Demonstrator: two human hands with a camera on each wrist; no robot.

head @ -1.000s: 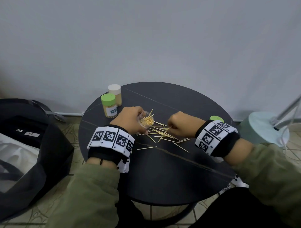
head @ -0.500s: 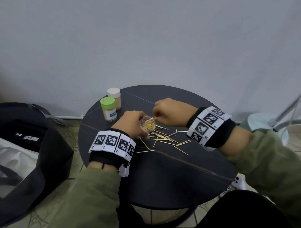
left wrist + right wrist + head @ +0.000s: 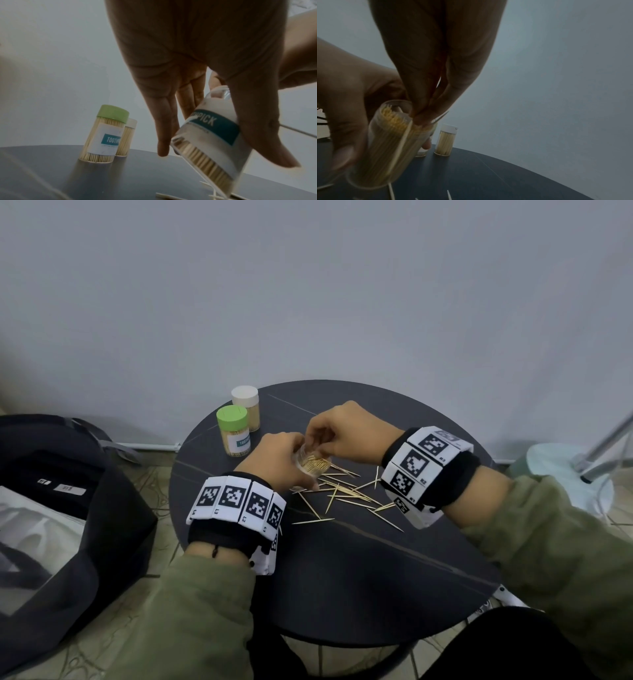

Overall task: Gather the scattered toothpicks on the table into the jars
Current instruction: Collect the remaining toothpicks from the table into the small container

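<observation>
My left hand [image 3: 281, 460] grips an open clear toothpick jar [image 3: 313, 465], tilted and nearly full; its teal label shows in the left wrist view [image 3: 211, 135]. My right hand [image 3: 342, 433] is right above the jar's mouth, fingertips pinched on a toothpick [image 3: 400, 146] that runs down along the jar [image 3: 388, 146]. Several loose toothpicks [image 3: 346, 494] lie scattered on the round black table [image 3: 342, 577] just right of the jar.
Two capped full jars stand at the table's back left: a green-lidded one [image 3: 233, 430] and a white-lidded one [image 3: 246, 407] behind it. A black bag [image 3: 68, 508] sits on the floor at left. A pale green lamp base [image 3: 568, 474] stands at right.
My right hand lifted toothpicks from the pile and moved left and up to the jar's mouth. The left hand kept hold of the jar and tipped it more upright.
</observation>
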